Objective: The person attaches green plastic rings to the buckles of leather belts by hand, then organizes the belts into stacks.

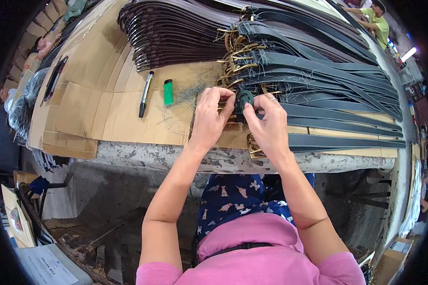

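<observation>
Both my hands meet over the buckle ends of a stack of dark belts (328, 111). My right hand (268, 118) pinches a small dark green tool (246, 99), its thumb and fingers on the tool's right side. Just left of it, my left hand (213, 114) has its thumb and index finger close together; what lies between them is too small to make out. Gold buckles (240, 59) and loose thread ends surround the fingers. Another gold buckle (256, 146) lies below, near the table's front edge.
Left of my hands lie a green lighter (168, 92), a pen (146, 95) and thread scraps (192, 93) on cardboard (85, 109). Brown belts (176, 38) are stacked behind. A dark slim object (55, 78) sits far left. People (376, 23) (42, 45) are at the upper edges.
</observation>
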Demonstrator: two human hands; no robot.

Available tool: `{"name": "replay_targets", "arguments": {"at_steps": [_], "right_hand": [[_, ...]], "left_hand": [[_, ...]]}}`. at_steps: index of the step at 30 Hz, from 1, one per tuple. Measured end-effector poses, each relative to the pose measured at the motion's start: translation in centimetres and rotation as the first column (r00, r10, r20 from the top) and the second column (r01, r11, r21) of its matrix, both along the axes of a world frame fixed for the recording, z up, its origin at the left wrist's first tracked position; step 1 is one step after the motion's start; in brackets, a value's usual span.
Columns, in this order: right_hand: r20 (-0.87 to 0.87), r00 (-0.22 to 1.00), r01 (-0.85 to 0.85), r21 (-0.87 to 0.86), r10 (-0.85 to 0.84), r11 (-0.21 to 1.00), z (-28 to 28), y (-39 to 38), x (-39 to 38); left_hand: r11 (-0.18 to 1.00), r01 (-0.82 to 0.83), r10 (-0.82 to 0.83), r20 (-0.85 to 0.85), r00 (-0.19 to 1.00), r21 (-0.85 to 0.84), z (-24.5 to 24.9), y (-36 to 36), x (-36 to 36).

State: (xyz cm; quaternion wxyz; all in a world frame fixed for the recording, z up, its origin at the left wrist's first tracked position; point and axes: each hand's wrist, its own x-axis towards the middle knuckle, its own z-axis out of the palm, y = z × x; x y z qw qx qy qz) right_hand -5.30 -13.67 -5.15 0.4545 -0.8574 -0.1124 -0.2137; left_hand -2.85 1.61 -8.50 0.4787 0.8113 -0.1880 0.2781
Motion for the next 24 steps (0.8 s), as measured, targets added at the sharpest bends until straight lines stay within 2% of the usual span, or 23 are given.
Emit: {"name": "replay_targets", "arguments": {"at_steps": [8, 17, 20, 23, 24], "right_hand": [[-0.013, 1.000, 0.002, -0.021, -0.003, 1.000, 0.0, 0.2, -0.3], [0.023, 1.000, 0.010, -0.028, -0.010, 1.000, -0.5, 0.1, -0.3], [-0.017, 1.000, 0.003, 0.033, -0.002, 0.999, 0.0, 0.2, -0.6], [0.042, 0.999, 0.002, 0.129, -0.007, 0.992, -0.5, -0.4, -0.3], [-0.002, 1.000, 0.004, 0.187, -0.004, 0.982, -0.3, -0.7, -0.3]], "left_hand": [[1.000, 0.024, -0.024, 0.019, 1.000, -0.001, 0.1, 0.0, 0.0], [0.999, 0.015, -0.016, -0.039, 0.999, -0.047, 0.4, -0.3, -0.1], [0.988, -0.021, -0.004, -0.167, 0.986, -0.150, 1.0, -0.2, -0.5], [0.990, -0.072, 0.060, -0.098, 0.993, -0.123, 0.7, 0.6, -0.3], [0.996, -0.046, 0.040, -0.080, 0.996, -0.077, 0.8, 0.9, -0.5]]}}
